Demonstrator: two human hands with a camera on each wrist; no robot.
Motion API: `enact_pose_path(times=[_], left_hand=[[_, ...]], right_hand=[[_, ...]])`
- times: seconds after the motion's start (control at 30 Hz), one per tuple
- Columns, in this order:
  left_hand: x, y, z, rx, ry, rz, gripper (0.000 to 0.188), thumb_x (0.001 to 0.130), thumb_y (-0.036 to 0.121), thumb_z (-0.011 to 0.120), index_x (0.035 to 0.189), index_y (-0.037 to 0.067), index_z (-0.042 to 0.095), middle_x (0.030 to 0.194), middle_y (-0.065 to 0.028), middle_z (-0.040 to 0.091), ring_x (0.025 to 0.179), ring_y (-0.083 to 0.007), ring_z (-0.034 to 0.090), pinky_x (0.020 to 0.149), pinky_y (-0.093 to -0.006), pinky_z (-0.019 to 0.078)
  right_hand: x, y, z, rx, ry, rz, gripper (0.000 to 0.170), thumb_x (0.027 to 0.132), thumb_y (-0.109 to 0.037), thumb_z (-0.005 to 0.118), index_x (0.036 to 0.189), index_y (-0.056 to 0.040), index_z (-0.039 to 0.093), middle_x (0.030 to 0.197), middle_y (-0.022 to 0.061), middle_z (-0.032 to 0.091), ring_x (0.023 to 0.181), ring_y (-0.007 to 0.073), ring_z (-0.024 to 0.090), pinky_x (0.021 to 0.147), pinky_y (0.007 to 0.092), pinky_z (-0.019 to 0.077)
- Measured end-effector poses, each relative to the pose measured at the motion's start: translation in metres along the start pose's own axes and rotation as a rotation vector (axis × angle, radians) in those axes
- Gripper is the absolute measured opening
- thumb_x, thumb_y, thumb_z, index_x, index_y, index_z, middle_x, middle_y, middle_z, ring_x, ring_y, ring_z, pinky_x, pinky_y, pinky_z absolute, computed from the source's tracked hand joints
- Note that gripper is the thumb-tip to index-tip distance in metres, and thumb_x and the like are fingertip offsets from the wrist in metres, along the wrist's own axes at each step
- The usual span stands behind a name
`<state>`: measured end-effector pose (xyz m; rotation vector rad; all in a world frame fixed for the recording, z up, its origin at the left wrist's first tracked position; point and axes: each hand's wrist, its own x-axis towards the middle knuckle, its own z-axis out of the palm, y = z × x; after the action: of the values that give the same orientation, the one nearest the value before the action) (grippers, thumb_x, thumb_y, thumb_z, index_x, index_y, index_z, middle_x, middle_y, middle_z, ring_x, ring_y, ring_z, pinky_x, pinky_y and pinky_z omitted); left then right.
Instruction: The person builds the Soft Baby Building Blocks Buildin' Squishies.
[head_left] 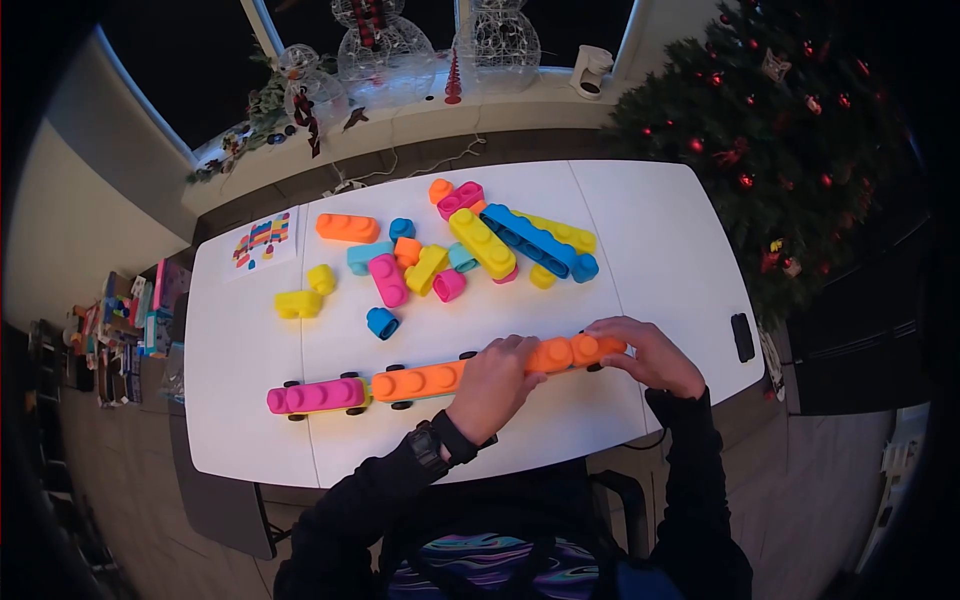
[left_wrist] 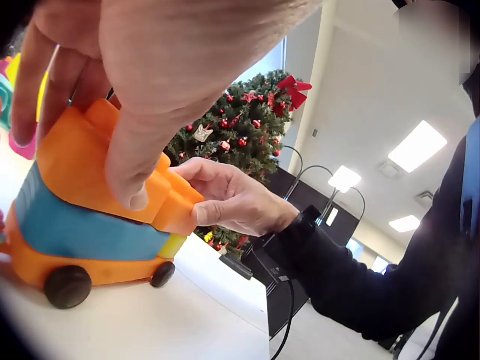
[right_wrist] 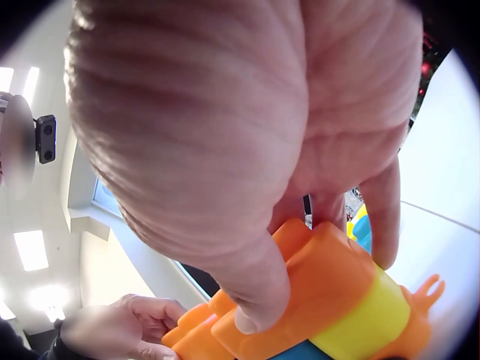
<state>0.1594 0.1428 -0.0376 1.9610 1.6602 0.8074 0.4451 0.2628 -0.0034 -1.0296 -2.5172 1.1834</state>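
A train of chunky toy blocks on wheeled bases runs along the near side of the table. My left hand (head_left: 490,388) grips an orange block (left_wrist: 71,161) on the right-hand car, thumb on the near side and fingers over the far side. At that car's right end, my right hand (head_left: 655,355) pinches an orange block (head_left: 597,347) between thumb and fingers. Beneath the orange layer are a blue block (left_wrist: 79,225) and a yellow block (right_wrist: 367,319), on an orange wheeled base (left_wrist: 109,274). Leftward stand an orange-topped car (head_left: 415,380) and a pink-topped car (head_left: 318,396).
Loose blocks lie beyond the train, among them a long blue block (head_left: 528,240), a yellow block (head_left: 482,243) and a dark blue block (head_left: 382,323). A picture sheet (head_left: 265,243) lies at the back left. A black phone-like object (head_left: 742,337) rests near the right edge.
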Motion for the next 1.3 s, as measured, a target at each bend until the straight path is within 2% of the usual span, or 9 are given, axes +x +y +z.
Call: enact_pose_path(times=[0.17,0.23,0.33,0.53,0.63,0.8,0.97,1.13,1.3], left_hand=[[-0.005,0.003,0.012,0.098,0.025,0.024,0.053,0.091,0.020,0.093,0.136,0.003,0.071,0.119,-0.0176,0.078,0.114,-0.0389,0.075,0.093,-0.0488,0.0627],[-0.006,0.004,0.015,0.117,0.051,0.038,0.054,0.091,0.020,0.093,0.136,0.003,0.069,0.118,-0.0174,0.077,0.113,-0.0384,0.075,0.093,-0.0488,0.0628],[-0.004,0.003,0.015,0.155,0.039,0.054,0.052,0.090,0.019,0.093,0.134,0.003,0.069,0.115,-0.0170,0.076,0.112,-0.0379,0.075,0.092,-0.0485,0.0628],[0.002,0.003,0.008,0.201,-0.071,0.039,0.050,0.090,0.018,0.093,0.131,0.003,0.069,0.114,-0.0160,0.075,0.110,-0.0366,0.075,0.092,-0.0472,0.0625],[-0.002,0.002,0.017,0.259,-0.049,0.047,0.052,0.089,0.017,0.093,0.133,0.003,0.068,0.114,-0.0158,0.075,0.110,-0.0361,0.074,0.092,-0.0467,0.0622],[-0.005,-0.003,0.029,0.301,0.060,0.091,0.055,0.087,0.016,0.093,0.132,0.001,0.066,0.115,-0.0157,0.074,0.111,-0.0356,0.073,0.094,-0.0463,0.0615],[-0.004,-0.006,0.029,0.308,0.045,0.106,0.058,0.086,0.017,0.094,0.134,0.000,0.066,0.115,-0.0159,0.073,0.111,-0.0351,0.073,0.093,-0.0461,0.0611],[-0.005,-0.010,0.029,0.351,0.017,0.117,0.062,0.086,0.017,0.094,0.138,0.000,0.065,0.117,-0.0159,0.073,0.111,-0.0348,0.073,0.094,-0.0460,0.0607],[-0.008,-0.011,0.038,0.351,0.082,0.124,0.064,0.086,0.014,0.091,0.141,-0.001,0.063,0.121,-0.0169,0.072,0.112,-0.0361,0.072,0.095,-0.0461,0.0603]], right_hand=[[-0.001,0.001,0.001,0.025,-0.002,0.037,0.045,0.103,-0.009,0.084,0.146,-0.0058,0.074,0.151,0.0135,0.075,0.140,0.0365,0.069,0.118,0.0443,0.0576],[-0.003,0.007,0.002,-0.019,0.014,-0.045,0.045,0.103,-0.008,0.084,0.147,-0.0066,0.073,0.151,0.0133,0.074,0.140,0.0361,0.069,0.115,0.0435,0.0594],[-0.003,0.009,0.004,-0.016,0.028,-0.074,0.045,0.103,-0.005,0.082,0.148,-0.0069,0.073,0.152,0.0132,0.073,0.141,0.0361,0.068,0.114,0.0431,0.0604],[-0.003,0.009,0.004,0.008,0.015,-0.066,0.046,0.103,-0.004,0.082,0.148,-0.0069,0.072,0.152,0.0130,0.073,0.141,0.0364,0.068,0.115,0.0432,0.0596],[-0.003,0.007,0.004,0.005,0.017,-0.056,0.049,0.100,0.000,0.084,0.147,-0.0057,0.072,0.152,0.0137,0.074,0.142,0.0371,0.069,0.120,0.0441,0.0562],[-0.004,0.009,0.005,-0.010,0.025,-0.066,0.050,0.101,-0.001,0.083,0.149,-0.0056,0.071,0.153,0.0141,0.074,0.141,0.0372,0.069,0.118,0.0446,0.0571],[-0.005,0.009,0.005,-0.020,0.031,-0.079,0.048,0.102,-0.003,0.083,0.149,-0.0051,0.071,0.153,0.0144,0.073,0.140,0.0370,0.070,0.116,0.0441,0.0577],[-0.004,0.000,0.003,0.018,0.023,-0.042,0.045,0.104,-0.007,0.081,0.148,-0.0047,0.071,0.149,0.0164,0.073,0.140,0.0388,0.068,0.120,0.0451,0.0555],[-0.004,0.004,0.005,0.001,0.027,-0.051,0.048,0.103,-0.004,0.082,0.149,-0.0056,0.071,0.151,0.0154,0.073,0.140,0.0376,0.069,0.119,0.0441,0.0558]])
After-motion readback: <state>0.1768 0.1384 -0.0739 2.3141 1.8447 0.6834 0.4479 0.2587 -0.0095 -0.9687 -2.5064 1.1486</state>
